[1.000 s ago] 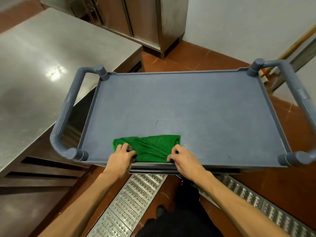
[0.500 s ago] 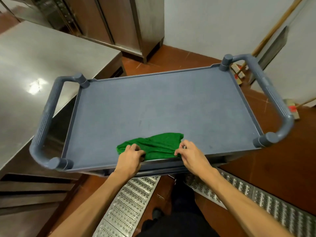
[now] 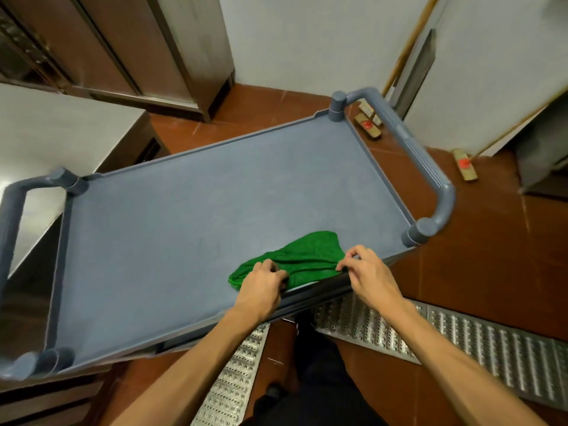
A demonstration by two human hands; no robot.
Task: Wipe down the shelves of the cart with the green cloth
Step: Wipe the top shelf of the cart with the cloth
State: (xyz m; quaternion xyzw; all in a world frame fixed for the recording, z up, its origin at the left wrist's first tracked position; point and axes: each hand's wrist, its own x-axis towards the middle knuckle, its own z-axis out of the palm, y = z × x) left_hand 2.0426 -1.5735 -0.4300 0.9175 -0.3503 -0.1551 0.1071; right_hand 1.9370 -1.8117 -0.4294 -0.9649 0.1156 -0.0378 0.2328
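Note:
The grey plastic cart's top shelf (image 3: 199,241) fills the middle of the head view, with a tubular handle at each end. The green cloth (image 3: 302,256) lies bunched on the shelf by its near edge, toward the right end. My left hand (image 3: 261,285) grips the cloth's left end with curled fingers. My right hand (image 3: 367,273) pinches the cloth's right corner at the shelf's near rim. Any lower shelves are hidden beneath the top one.
A steel worktable (image 3: 61,130) stands left of the cart, steel cabinets (image 3: 123,47) behind it. Broom heads (image 3: 465,167) and wooden handles lean by the white wall at right. Metal drain grates (image 3: 461,345) run along the red tiled floor at my feet.
The view has swung, so the cart now sits slanted. The cloth, flat a second ago, is bunched and lies nearer the cart's right end, both hands still on it.

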